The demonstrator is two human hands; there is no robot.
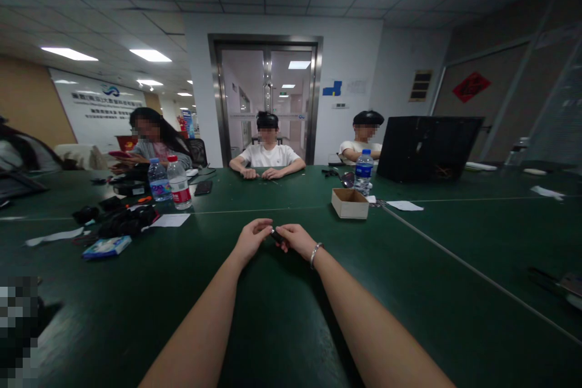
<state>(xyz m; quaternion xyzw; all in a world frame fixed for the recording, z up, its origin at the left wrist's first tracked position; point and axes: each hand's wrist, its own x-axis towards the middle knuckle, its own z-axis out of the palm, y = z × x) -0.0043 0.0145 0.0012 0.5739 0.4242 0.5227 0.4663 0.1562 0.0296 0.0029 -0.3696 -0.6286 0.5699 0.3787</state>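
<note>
A small black object (276,234) with a shiny end is held up between my two hands, over the green table (282,321). My right hand (294,239) is closed around its right part, thumb on top and fingers curled below. A silver bracelet (315,254) circles my right wrist. From the other side, my left hand (253,240) pinches at the shiny end with thumb and fingertips. The fingers cover much of the object, so I cannot make out its exact kind.
An open cardboard box (350,204) stands ahead to the right, with a water bottle (364,173) behind it. Two bottles (179,185), black gear (125,221) and a blue-white packet (107,247) lie left. A large black case (430,148) stands right. Several people sit opposite.
</note>
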